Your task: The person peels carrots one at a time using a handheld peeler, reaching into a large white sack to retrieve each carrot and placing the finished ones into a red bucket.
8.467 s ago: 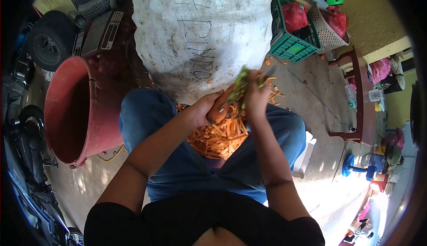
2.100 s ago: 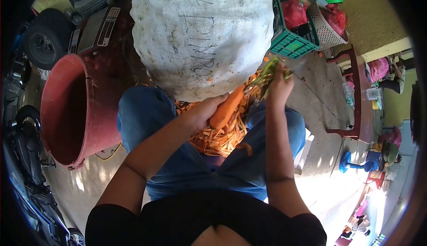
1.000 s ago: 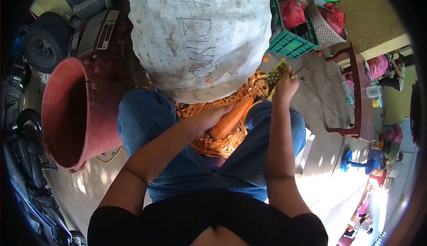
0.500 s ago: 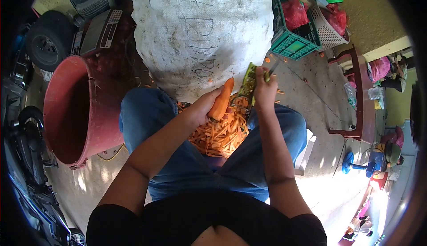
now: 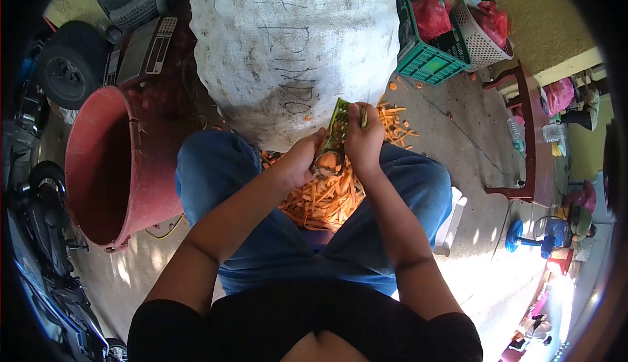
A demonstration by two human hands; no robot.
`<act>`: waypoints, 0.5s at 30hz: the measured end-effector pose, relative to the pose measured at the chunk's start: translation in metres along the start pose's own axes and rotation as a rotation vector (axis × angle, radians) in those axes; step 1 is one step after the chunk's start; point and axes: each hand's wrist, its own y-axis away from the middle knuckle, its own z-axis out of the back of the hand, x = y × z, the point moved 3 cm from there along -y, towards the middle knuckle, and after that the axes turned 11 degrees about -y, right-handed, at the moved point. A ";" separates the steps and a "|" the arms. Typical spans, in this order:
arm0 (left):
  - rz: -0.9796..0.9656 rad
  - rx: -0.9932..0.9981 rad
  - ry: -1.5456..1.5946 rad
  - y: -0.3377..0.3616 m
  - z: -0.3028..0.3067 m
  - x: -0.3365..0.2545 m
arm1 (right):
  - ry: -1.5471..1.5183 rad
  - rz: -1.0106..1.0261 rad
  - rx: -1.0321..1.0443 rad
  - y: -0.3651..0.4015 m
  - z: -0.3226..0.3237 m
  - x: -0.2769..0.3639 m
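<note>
My left hand (image 5: pixel 302 159) is closed around a carrot (image 5: pixel 328 161), held between my knees with its blunt end toward me. In my right hand (image 5: pixel 364 139) is a green peeler (image 5: pixel 337 125) with a flat body full of holes. It lies over the carrot and hides most of it, and the two appear to touch. Orange carrot peelings (image 5: pixel 322 203) are heaped right below my hands. More loose peelings (image 5: pixel 396 126) lie on the floor beyond my right hand.
A large white woven sack (image 5: pixel 294 54) stands just in front of me. To the left is a red barrel (image 5: pixel 134 165) on its side or tilted. A green crate (image 5: pixel 418 67) and a pale basket (image 5: pixel 487 54) stand ahead on the right, near a brown wooden frame (image 5: pixel 535 139).
My right hand has moved left and toward me, bringing the peeler from beside the carrot onto it. The carrot now tilts differently and is mostly covered. More peelings show on the floor at right.
</note>
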 end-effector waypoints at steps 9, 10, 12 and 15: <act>-0.012 0.312 -0.651 0.031 -0.019 0.011 | 0.250 0.009 -0.539 -0.071 0.073 -0.050; 0.068 0.303 -0.575 0.038 -0.025 0.005 | 0.253 0.008 -0.541 -0.072 0.079 -0.052; -0.029 0.268 -0.541 0.026 -0.018 0.002 | -0.123 -0.135 -0.556 -0.071 0.087 -0.054; -0.165 0.127 -0.611 0.015 -0.007 -0.011 | -0.038 -0.074 -0.438 -0.060 0.074 -0.046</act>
